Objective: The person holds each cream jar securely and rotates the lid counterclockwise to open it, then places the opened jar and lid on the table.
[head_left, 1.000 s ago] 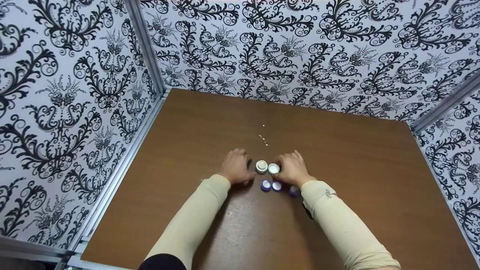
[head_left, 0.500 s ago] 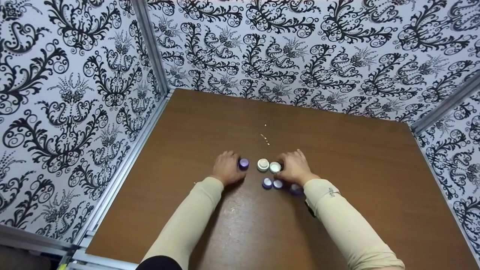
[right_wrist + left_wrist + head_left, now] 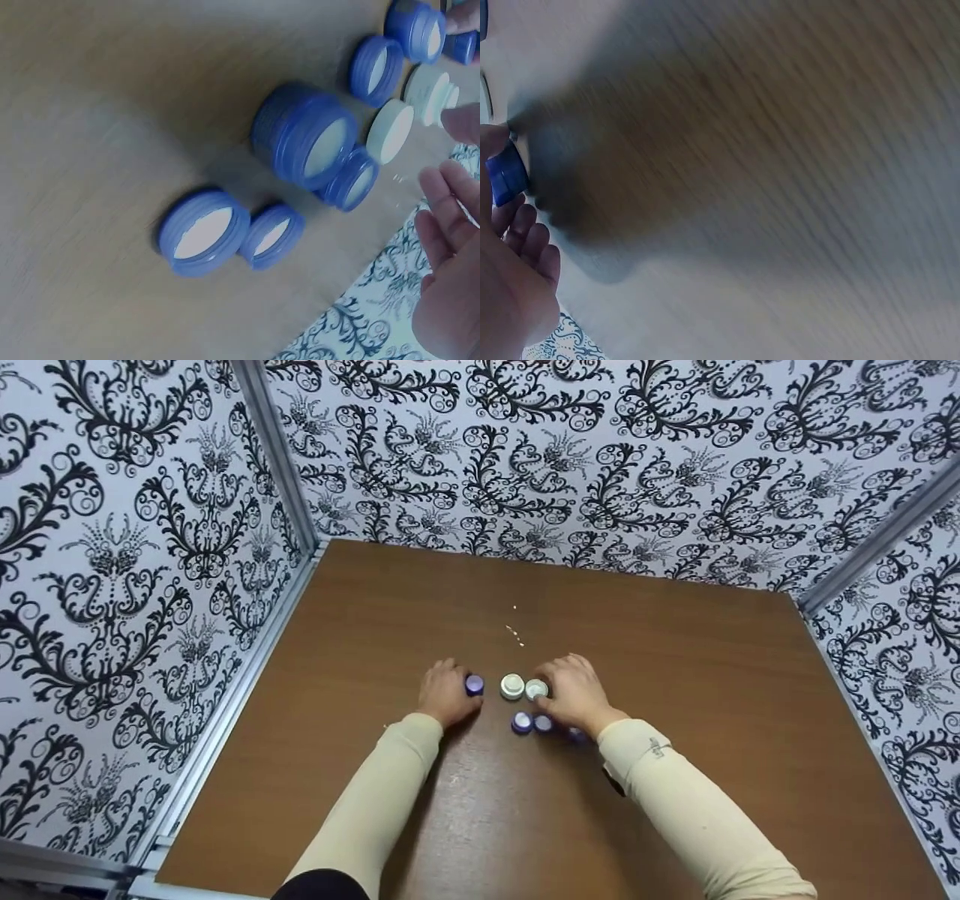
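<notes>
My left hand (image 3: 444, 692) pinches a small purple jar (image 3: 474, 684) between thumb and fingers; it looks blue in the left wrist view, where the hand covers part of it. To its right stands a white jar (image 3: 512, 686), with a white lid (image 3: 536, 690) lying beside it. My right hand (image 3: 571, 694) is at that lid in the head view. From the right wrist, its thumb and fingers are spread apart with nothing between them. Near it stand a large blue jar (image 3: 304, 135) and a smaller blue jar (image 3: 349, 180), both showing white tops.
Two blue lids (image 3: 202, 232) lie upturned in the right wrist view. Another blue lid (image 3: 375, 69) and a blue jar (image 3: 416, 30) sit near the white jar. Small pale bits (image 3: 514, 634) dot the brown table (image 3: 390, 607). Patterned walls (image 3: 540, 457) enclose its back and sides.
My left hand has moved left, away from the white jar, and the purple jar it holds has come into view. The right hand stays by the white lid. The head view has shifted slightly.
</notes>
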Available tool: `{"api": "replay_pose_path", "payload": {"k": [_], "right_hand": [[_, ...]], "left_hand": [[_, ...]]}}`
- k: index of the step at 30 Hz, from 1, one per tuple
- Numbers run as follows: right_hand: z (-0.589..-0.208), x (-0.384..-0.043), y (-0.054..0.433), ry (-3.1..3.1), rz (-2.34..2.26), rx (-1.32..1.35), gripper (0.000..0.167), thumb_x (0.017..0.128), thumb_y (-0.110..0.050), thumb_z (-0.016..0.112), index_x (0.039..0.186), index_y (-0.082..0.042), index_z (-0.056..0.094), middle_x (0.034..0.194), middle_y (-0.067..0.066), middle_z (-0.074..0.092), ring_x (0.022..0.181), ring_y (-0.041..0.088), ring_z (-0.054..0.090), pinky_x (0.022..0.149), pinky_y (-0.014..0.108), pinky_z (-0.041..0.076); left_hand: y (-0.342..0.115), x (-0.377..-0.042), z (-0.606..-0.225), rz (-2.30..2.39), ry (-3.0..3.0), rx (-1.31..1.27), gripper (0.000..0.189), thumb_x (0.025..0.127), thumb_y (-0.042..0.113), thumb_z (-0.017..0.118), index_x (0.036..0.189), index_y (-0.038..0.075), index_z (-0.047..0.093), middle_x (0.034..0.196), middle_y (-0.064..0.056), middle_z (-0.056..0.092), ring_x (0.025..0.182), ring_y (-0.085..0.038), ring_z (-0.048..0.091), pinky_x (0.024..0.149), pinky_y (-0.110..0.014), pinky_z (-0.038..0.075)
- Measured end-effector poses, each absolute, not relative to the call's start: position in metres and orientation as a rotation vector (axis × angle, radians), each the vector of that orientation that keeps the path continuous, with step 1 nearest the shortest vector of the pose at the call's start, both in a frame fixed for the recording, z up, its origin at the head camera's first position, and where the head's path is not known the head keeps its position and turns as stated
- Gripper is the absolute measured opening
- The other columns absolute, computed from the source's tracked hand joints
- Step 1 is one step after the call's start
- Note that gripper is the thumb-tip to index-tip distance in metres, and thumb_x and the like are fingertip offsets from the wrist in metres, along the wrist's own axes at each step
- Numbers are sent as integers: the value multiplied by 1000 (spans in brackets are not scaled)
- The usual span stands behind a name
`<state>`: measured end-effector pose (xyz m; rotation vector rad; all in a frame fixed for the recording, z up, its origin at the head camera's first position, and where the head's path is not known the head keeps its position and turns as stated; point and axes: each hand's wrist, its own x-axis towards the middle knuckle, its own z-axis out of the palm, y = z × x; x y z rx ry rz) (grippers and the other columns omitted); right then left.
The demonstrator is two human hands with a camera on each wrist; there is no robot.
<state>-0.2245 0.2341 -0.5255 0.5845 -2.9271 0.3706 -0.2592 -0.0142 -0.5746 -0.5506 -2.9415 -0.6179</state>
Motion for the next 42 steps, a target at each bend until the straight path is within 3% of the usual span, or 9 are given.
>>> {"api": "replay_pose_path", "payload": {"k": [6,16,26,42], "right_hand": [[-520,-219,214,-2801,391,714,26,78,-20,76,101,-8,72,97,6,69,96,30,60,96,49,39],[-518,-208,184,-2845,444,673,24,83,-21,71,105,-13,70,100,2,65,91,24,64,73,46,53],[-521,-210,163,-2893,654,600,31,87,-20,71,115,-8,69,107,7,68,95,24,66,79,44,52],[-524,-216,152,-3004,704,487,39,92,-38,68,121,-11,70,101,4,71,94,26,66,83,47,51]], "left_hand": [[-17,-259,-574,-626,-2913,-559,42,75,35,80,103,4,71,104,-11,61,103,-32,56,92,-47,43],[-19,-253,-568,-669,-2860,-592,38,77,36,76,103,8,70,101,-8,67,100,-30,62,89,-47,47],[-28,-245,-568,-762,-2775,-643,37,75,33,77,102,9,70,99,-6,66,100,-29,62,91,-42,48],[-24,-234,-569,-764,-2730,-739,44,69,32,78,104,7,70,105,-7,64,104,-27,58,93,-41,47]]}}
